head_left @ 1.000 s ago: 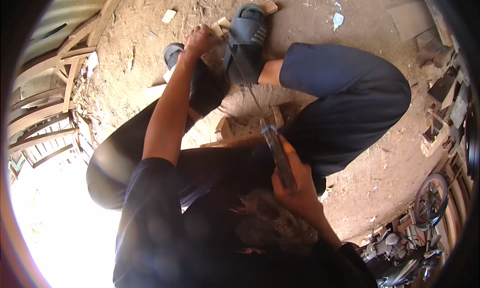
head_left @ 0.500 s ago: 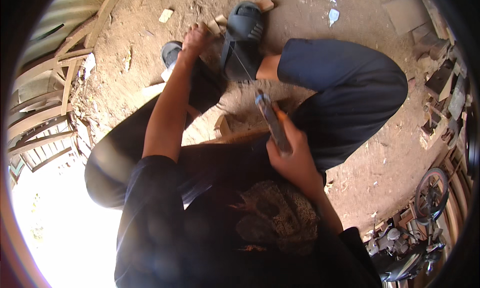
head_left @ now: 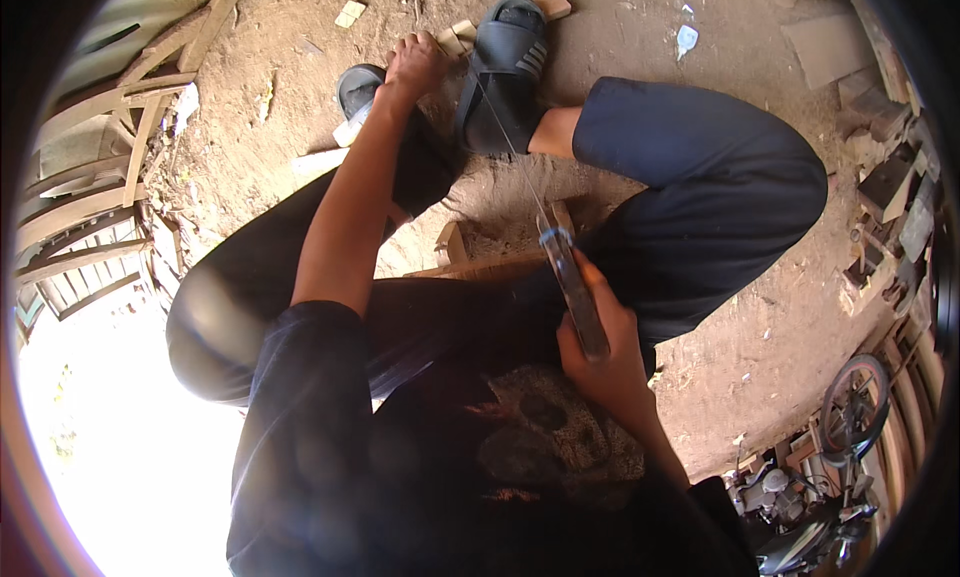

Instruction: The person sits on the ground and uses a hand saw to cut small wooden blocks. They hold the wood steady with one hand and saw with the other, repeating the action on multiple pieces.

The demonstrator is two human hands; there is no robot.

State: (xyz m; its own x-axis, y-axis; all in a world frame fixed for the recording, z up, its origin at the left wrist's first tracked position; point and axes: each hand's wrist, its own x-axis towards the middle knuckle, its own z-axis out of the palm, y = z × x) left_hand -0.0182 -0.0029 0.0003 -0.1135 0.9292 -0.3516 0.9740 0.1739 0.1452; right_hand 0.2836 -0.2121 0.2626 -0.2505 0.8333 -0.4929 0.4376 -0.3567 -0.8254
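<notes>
In my right hand [head_left: 612, 352] is the dark, worn handle of a saw [head_left: 574, 292], with blue around its front end. Its long thin blade shows nearly edge-on as a fine line running up and left past my sandal. My left hand [head_left: 413, 67] is closed at the left end of a light wooden strip [head_left: 457, 39]; the fingers hide that end. A black sandal [head_left: 508, 42] on my right foot covers the strip's middle, and its far end shows beyond the sandal. Where the blade meets the wood is too fine to make out.
Below my legs lie a wooden board [head_left: 480, 268] and a small wood block [head_left: 450, 245]. Wood scraps [head_left: 890, 192] pile up along the right side. A bicycle wheel [head_left: 855, 405] and a motorbike [head_left: 805, 542] stand at lower right. Wooden framing [head_left: 150, 152] borders the left.
My right hand has drawn the saw back toward my body. My left hand stays on the wooden strip. The whole view has shifted slightly.
</notes>
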